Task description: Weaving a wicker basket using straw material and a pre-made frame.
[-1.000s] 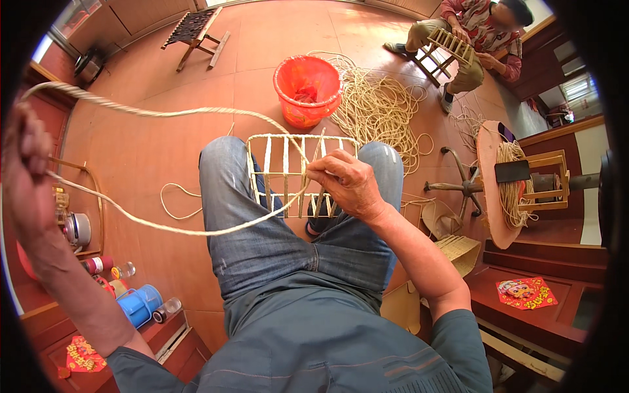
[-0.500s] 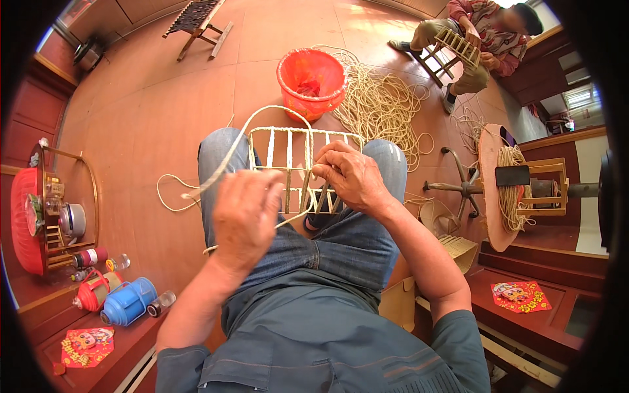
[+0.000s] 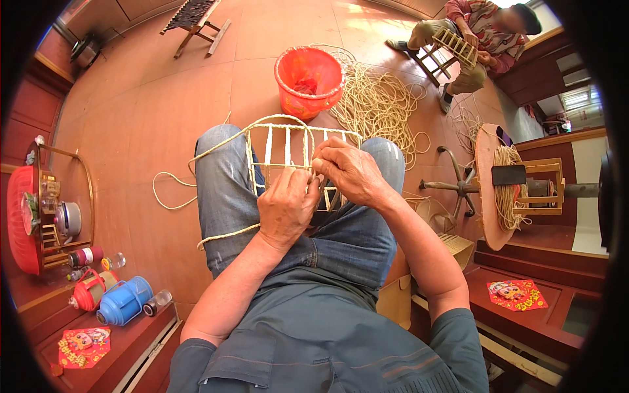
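Between my knees stands a small wooden frame [image 3: 268, 147] strung with pale cord in spaced strands. My left hand [image 3: 288, 204] is closed at the middle of the frame, thumb and fingers pinching the cord. My right hand [image 3: 350, 171] meets it there, its fingers also pinched on the cord beside a strand; the fingertips partly hide the spot they work on. From the hands a loose loop of cord [image 3: 219, 145] arches over the frame's far bar and onto my left knee. Another length of cord [image 3: 229, 234] lies across my left thigh.
A red bucket [image 3: 285, 75] and a large heap of cord [image 3: 386, 98] lie beyond my knees. At the far right a person [image 3: 481, 49] sits handling another frame. A round stand [image 3: 486, 190] is at right; flasks [image 3: 126, 301] stand at lower left. A strung stool [image 3: 193, 23] is far off.
My left hand has moved right and away from me to join the right hand. The raised loop of cord has dropped lower over my left knee. The right hand stays nearly in place.
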A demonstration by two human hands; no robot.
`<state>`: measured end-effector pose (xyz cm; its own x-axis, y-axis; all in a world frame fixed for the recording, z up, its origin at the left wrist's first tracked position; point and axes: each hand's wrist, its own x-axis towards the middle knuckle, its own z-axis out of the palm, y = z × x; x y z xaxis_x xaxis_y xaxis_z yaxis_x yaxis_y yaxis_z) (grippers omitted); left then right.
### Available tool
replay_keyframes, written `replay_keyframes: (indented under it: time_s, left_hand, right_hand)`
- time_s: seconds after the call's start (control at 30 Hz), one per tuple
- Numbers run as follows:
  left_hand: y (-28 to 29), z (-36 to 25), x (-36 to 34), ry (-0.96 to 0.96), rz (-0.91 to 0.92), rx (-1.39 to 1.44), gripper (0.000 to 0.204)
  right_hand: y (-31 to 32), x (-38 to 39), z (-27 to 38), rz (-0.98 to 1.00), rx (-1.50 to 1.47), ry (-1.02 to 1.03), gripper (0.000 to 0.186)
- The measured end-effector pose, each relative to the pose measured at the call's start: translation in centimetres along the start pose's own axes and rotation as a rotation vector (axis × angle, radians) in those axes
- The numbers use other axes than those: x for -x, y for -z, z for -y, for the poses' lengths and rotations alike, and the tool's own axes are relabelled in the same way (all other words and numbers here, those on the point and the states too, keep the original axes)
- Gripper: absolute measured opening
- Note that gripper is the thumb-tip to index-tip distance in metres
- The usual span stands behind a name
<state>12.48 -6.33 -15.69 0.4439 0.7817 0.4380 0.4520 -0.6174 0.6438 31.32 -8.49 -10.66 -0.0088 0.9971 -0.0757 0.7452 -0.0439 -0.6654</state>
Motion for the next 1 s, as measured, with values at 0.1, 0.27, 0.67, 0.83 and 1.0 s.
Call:
replay_keyframes:
  time_s: [0.1, 0.27, 0.67, 0.83, 1.0]
  left_hand:
    - [1.4, -0.5, 0.0, 0.279, 0.085, 0.347, 0.018]
    - [6.0, -0.3, -0.2, 0.579, 0.235, 0.865, 0.030]
    - [21.8, 2.0, -4.0, 0.585, 0.054, 0.916, 0.030]
    - [22.6, -0.4, -3.8, 0.504, 0.172, 0.825, 0.036]
    - [22.4, -4.3, -3.7, 0.430, 0.284, 0.649, 0.047]
  right_hand:
    - [0.1, 0.3, 0.2, -0.040, -0.071, 0.010, 0.023]
    - [-0.4, 1.3, 0.8, -0.119, -0.108, 0.011, 0.027]
    - [-2.6, 1.1, 0.2, -0.380, -0.206, 0.124, 0.033]
    - [-2.5, 1.3, -0.2, -0.366, -0.134, 0.147, 0.030]
    - [-2.4, 1.4, -0.2, -0.367, -0.093, 0.177, 0.027]
